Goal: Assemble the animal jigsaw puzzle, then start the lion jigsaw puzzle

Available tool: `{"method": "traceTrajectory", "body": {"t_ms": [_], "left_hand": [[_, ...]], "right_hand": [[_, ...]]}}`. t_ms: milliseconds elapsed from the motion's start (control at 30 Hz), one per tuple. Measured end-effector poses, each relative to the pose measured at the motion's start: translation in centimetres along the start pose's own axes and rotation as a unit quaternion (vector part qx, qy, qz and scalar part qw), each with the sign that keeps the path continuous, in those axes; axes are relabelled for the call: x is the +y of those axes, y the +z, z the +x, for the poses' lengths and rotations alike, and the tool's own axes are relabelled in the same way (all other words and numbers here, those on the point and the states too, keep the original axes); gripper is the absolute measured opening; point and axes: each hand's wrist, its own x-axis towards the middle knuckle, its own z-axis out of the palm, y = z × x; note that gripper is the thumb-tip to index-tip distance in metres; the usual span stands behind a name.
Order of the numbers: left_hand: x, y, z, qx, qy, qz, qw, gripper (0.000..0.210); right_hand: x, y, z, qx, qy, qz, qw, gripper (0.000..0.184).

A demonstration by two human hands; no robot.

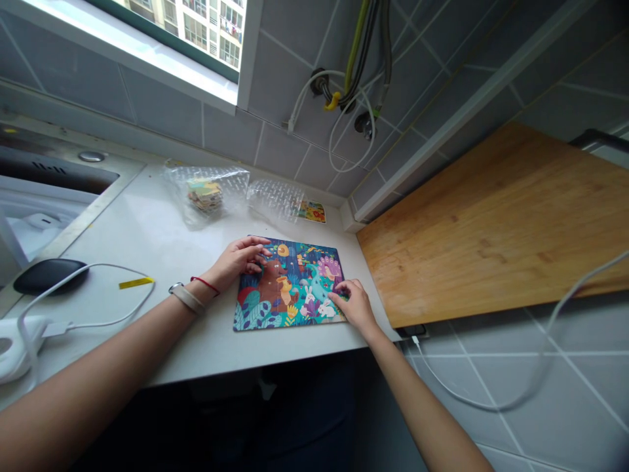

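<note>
Head view: the puzzle point(291, 285), picture upright, is laid lengthwise along the counter point(211, 351), its ends touched by left hand point(242, 257) and right hand point(356, 305), both half-open.

Through the window point(167, 39), we look onto an apartment block point(211, 26). Hoses point(356, 39) and a looped white cable point(329, 141) hang against the gray tiled wall point(295, 39); a wooden board point(501, 223) juts in at right. Across the counter point(113, 236), near the sink point(73, 177), we see a dark case point(50, 276), a white device point(19, 341), and a cord point(113, 322) curving past a yellow strip point(132, 284).
</note>
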Motion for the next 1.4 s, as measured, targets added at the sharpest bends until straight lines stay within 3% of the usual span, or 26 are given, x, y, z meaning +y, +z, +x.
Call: {"method": "traceTrajectory", "body": {"t_ms": [67,167,267,400,533,667,733,833,967,1200,1400], "left_hand": [[0.0,0.0,0.0,0.000,0.002,-0.001,1.000,0.032],[-0.1,0.0,0.0,0.004,0.005,-0.003,1.000,0.034],[-0.2,0.1,-0.1,0.005,0.009,-0.011,1.000,0.038],[-0.2,-0.3,0.0,0.013,0.045,-0.023,0.999,0.043],[-0.3,-1.0,-0.2,0.086,0.144,0.049,0.985,0.047],[-0.9,-1.0,-0.6,0.119,0.239,0.250,0.931,0.049],[-1.3,-0.5,-0.9,0.082,0.292,0.380,0.874,0.045],[-1.6,0.5,-1.5,0.009,0.333,0.455,0.826,0.033],[-2.0,1.1,-2.6,-0.054,0.347,0.503,0.790,0.029],[-2.7,0.4,-5.5,-0.029,0.347,0.562,0.751,0.034],[-3.5,0.2,-7.6,-0.047,0.336,0.616,0.710,0.034]], "right_hand": [[0.0,0.2,-0.6,0.008,-0.047,-0.026,0.999,0.041],[0.2,1.1,-1.9,-0.072,-0.105,-0.080,0.989,0.057],[0.4,2.0,-2.8,-0.126,-0.100,-0.114,0.980,0.059],[0.1,2.4,-3.0,-0.113,-0.095,-0.121,0.982,0.059],[-0.5,2.1,-2.9,-0.099,-0.096,-0.127,0.982,0.057],[-1.0,1.8,-3.0,-0.097,-0.093,-0.133,0.982,0.057],[-1.1,1.8,-3.0,-0.096,-0.094,-0.137,0.981,0.058],[-1.2,1.8,-3.0,-0.096,-0.095,-0.144,0.980,0.058],[-1.2,1.8,-2.9,-0.096,-0.093,-0.142,0.981,0.058],[-1.2,1.9,-3.0,-0.099,-0.086,-0.128,0.983,0.059],[-1.3,1.7,-3.0,-0.099,-0.085,-0.112,0.985,0.060]]}}
